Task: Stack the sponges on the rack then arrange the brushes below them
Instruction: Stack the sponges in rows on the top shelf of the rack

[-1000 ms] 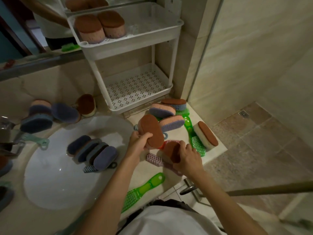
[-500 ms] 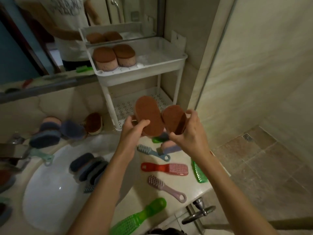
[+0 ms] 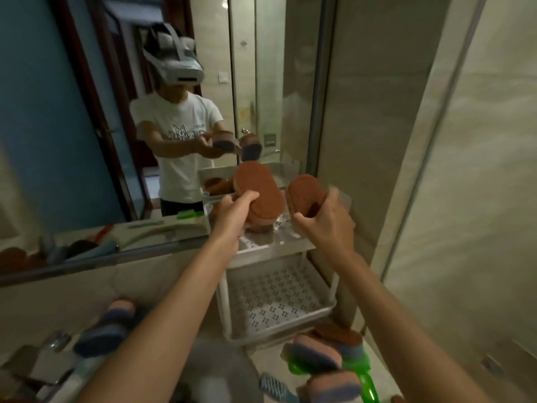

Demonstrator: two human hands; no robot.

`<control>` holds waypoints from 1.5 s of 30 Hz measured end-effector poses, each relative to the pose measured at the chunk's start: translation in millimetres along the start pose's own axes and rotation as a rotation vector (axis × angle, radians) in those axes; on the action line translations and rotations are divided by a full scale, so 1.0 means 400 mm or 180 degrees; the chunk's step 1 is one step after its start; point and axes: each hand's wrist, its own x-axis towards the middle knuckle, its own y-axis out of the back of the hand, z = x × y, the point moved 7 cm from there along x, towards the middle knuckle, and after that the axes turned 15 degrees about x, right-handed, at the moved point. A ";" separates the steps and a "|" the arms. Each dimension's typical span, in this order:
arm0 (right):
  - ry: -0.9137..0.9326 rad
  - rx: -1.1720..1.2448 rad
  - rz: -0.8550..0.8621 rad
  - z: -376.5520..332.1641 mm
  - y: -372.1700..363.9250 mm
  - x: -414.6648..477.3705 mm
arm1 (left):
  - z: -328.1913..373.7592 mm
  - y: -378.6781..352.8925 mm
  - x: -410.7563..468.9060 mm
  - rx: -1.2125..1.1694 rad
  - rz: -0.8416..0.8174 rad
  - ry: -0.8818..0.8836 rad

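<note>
Left hand (image 3: pixel 232 210), fingers curled round an oval sponge (image 3: pixel 261 190), long axis far-left to near-right; right hand (image 3: pixel 325 225) pinches a second sponge (image 3: pixel 305 193); both held just above the rack's top tier (image 3: pixel 276 248), left hand nearer its left side.

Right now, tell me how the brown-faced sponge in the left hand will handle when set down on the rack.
Probably light: the left hand holds the sponge up by one end. Its rough-looking brown face likely resists slipping. Being a flat oval, it should lie steady on the rack's perforated top shelf rather than roll.
</note>
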 end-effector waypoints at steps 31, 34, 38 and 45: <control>-0.0241 -0.1120 -0.1389 0.133 -0.283 0.215 | -0.071 0.000 0.218 -0.1112 -0.0531 0.0643; 0.0159 -0.0171 -0.0752 0.069 -0.217 0.198 | -0.052 -0.019 0.226 -0.0773 -0.0583 0.0508; 0.0283 0.0115 -0.0914 0.021 -0.190 0.170 | -0.035 -0.068 0.222 -0.0305 -0.0569 0.0448; -0.0001 0.0550 -0.1247 0.048 -0.168 0.165 | -0.009 -0.183 0.207 -0.0194 -0.1017 0.0492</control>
